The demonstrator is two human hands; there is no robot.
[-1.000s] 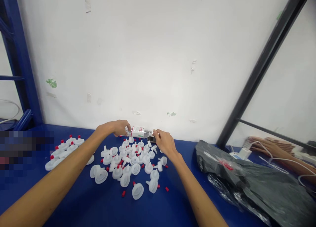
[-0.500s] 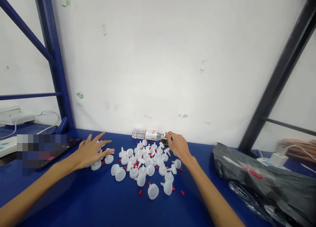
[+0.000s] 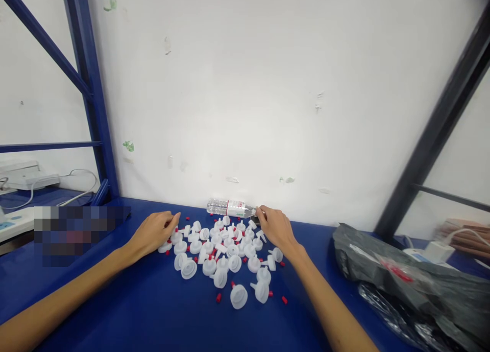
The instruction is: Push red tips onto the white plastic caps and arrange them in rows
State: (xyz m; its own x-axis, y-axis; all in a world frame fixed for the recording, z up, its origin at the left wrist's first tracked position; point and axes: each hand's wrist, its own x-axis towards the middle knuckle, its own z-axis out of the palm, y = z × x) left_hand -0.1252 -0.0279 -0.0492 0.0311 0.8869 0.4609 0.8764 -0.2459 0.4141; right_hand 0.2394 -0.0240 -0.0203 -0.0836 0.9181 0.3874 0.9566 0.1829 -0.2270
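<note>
Several white plastic funnel-shaped caps [image 3: 239, 296] lie in a pile on the blue table [image 3: 153, 311], with small red caps [image 3: 284, 300] among them. At the left edge of the pile is my left hand [image 3: 157, 233], its fingers curled in against the nearest white pieces; whatever they may hold is hidden. My right hand [image 3: 274, 226] is at the back right of the pile, thumb and fingers pinched at the neck end of a clear plastic bottle [image 3: 235, 208] that lies on its side by the wall.
A dark grey plastic bag [image 3: 413, 280] lies on the right of the table. Blue metal posts [image 3: 97, 112] rise at the left, a dark post [image 3: 429, 117] at the right. A white power strip [image 3: 17, 221] sits far left, beside a blurred-out patch.
My left hand has moved right and its spread fingers have curled in. The white pieces near it have shifted right, closer to the pile. My right hand remains at the bottle neck.
</note>
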